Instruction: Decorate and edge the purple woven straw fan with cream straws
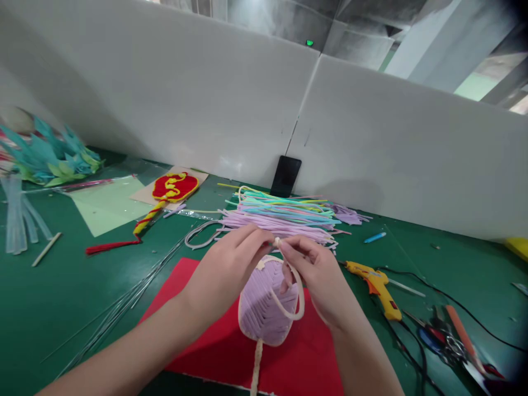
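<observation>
Pinches a cream pipe cleaner (302,300) at a small bunched tip between the fingertips of the left hand (235,261) and the right hand (320,280), close together above the near middle of the green surface (117,275). Lets its length curve down before a lilac paddle-shaped piece (264,305), over a red sheet (317,352). Has pastel pipe cleaners (284,212) piled just beyond, a red-and-yellow fan (160,208) far left and a yellow glue gun (381,294) right.

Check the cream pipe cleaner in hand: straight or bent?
Bent: the cream pipe cleaner curves in an open loop over the lilac fan, held by left hand and right hand.
</observation>
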{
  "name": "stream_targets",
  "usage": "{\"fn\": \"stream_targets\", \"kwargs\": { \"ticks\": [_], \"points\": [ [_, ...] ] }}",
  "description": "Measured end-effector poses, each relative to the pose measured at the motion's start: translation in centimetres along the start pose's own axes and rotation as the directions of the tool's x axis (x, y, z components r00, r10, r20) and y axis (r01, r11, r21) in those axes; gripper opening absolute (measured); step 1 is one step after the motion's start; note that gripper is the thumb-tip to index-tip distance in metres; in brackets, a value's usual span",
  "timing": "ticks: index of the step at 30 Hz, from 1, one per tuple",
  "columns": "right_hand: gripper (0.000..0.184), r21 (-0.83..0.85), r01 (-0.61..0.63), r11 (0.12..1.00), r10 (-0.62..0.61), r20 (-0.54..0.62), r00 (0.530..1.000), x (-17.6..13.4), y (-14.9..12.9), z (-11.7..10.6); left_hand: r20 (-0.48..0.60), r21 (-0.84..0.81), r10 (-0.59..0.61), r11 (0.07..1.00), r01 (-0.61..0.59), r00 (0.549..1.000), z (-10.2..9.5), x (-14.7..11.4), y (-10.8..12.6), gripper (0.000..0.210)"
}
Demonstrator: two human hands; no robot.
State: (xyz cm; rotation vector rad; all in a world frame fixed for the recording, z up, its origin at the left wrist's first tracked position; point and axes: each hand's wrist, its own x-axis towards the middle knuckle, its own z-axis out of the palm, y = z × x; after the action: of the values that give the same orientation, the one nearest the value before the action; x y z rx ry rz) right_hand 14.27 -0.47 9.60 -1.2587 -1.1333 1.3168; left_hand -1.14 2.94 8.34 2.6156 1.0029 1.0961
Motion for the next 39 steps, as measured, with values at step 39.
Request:
{"fn": "stream_targets", "kwargs": {
  "ticks": [39],
  "points": [
    [0.021, -0.171, 0.119, 0.978, -0.139, -0.115, 0.983, -0.9, 0.0, 0.8, -0.144, 0.16, 0.186, 0.974, -0.162, 0.972, -0.2, -0.6, 0.5, 0.025]
  ]
}}
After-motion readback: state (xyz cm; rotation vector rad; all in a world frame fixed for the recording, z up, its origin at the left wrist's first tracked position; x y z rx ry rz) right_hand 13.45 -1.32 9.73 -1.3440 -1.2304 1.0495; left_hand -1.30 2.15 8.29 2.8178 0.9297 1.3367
